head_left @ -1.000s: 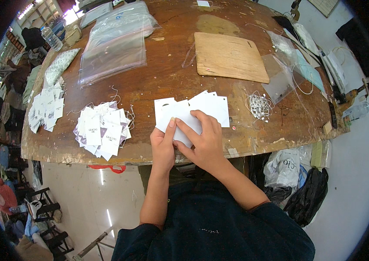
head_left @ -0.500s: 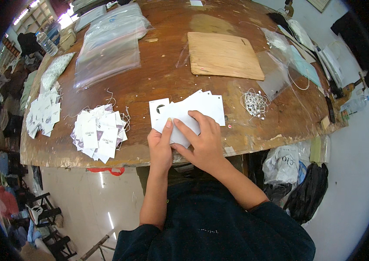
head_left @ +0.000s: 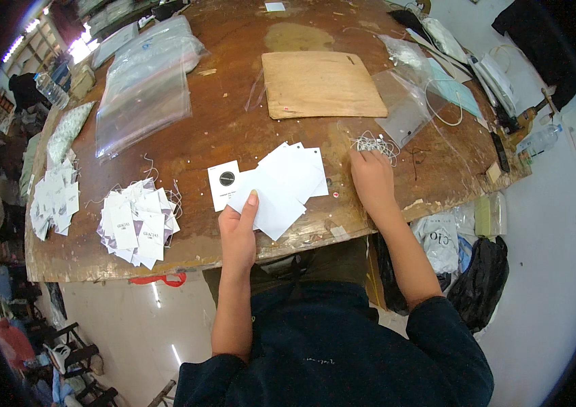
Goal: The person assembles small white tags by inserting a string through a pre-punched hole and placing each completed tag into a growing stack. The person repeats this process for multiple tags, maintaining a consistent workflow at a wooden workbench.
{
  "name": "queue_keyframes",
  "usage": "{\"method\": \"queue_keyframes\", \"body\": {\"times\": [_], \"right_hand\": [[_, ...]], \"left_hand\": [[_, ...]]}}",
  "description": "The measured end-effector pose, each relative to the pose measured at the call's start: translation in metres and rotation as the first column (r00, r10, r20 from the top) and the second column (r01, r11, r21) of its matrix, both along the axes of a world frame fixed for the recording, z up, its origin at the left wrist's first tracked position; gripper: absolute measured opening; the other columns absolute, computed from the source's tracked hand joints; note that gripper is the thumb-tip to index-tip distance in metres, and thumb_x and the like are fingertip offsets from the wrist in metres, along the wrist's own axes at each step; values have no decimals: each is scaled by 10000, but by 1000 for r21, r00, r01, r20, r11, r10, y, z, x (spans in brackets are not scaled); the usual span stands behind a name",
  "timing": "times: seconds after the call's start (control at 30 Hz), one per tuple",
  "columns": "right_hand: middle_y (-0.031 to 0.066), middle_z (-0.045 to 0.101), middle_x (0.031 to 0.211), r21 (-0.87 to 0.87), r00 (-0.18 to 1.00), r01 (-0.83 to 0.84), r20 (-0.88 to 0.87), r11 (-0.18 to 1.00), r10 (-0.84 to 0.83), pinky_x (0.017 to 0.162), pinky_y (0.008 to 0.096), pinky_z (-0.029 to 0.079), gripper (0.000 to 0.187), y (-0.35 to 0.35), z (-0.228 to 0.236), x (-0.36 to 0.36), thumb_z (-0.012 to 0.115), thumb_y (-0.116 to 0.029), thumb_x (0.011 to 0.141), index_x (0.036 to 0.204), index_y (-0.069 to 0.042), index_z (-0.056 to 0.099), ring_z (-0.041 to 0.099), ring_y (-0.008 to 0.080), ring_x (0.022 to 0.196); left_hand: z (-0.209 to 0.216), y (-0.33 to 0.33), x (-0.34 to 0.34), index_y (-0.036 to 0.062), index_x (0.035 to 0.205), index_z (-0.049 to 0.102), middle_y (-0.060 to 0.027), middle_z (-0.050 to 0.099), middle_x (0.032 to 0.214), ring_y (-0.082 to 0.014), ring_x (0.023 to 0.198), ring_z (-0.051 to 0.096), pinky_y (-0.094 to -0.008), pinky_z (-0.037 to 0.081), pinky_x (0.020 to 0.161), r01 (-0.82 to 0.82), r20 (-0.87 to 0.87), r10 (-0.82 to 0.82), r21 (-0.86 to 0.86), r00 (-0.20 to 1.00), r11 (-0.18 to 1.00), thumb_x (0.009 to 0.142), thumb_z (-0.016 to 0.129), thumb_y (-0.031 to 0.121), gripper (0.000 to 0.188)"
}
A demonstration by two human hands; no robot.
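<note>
My left hand (head_left: 237, 237) grips blank white card tags (head_left: 274, 207), thumb on top and fingers hidden underneath. Beside them, a white tag with a black round print (head_left: 222, 197) lies at the left. More white tags with punched corner holes (head_left: 316, 169) fan out behind and to the right; I cannot tell whether these are held too. At the right, my right hand (head_left: 373, 180) reaches onto a small tangle of white tag strings (head_left: 383, 146). Its fingers are curled together over the strings, with the fingertips hidden.
Left on the wooden table (head_left: 234, 136) are a heap of strung tags (head_left: 139, 224) and another tag pile (head_left: 56, 200). Farther back lie clear plastic bags (head_left: 145, 95) and a wooden board (head_left: 322, 85). A box cutter (head_left: 500, 150) rests near the right edge.
My right hand has left the cards and moved right to the string tangle. My left hand keeps hold of the cards alone. The whole view has shifted slightly.
</note>
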State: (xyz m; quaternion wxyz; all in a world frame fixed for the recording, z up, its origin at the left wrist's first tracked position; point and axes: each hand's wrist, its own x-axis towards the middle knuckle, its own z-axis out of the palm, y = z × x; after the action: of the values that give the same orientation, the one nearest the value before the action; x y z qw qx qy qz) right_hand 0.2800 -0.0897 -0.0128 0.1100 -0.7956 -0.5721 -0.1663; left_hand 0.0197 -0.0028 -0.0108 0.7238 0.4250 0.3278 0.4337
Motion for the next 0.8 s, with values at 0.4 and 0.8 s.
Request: {"method": "queue_keyframes", "body": {"times": [0.4, 0.8], "right_hand": [[129, 682, 1086, 648, -27, 413, -694, 640, 720, 949, 327, 506, 263, -15, 51, 34, 519, -32, 971, 1145, 117, 647, 642, 213, 1055], [167, 647, 1275, 535, 142, -271, -800, 800, 583, 1078, 425, 388, 689, 11, 53, -73, 266, -492, 1066, 1246, 57, 641, 563, 283, 1223]], "left_hand": [[2, 1, -10, -65, 1252, 596, -114, 683, 1168, -161, 1034, 658, -313, 516, 912, 70, 16, -70, -29, 997, 997, 989, 616, 147, 339], [25, -8, -10, -35, 1456, 466, -97, 577, 1354, -107, 1156, 536, -276, 440, 977, 348, -7, -356, 231, 934, 908, 1009, 550, 128, 483]]}}
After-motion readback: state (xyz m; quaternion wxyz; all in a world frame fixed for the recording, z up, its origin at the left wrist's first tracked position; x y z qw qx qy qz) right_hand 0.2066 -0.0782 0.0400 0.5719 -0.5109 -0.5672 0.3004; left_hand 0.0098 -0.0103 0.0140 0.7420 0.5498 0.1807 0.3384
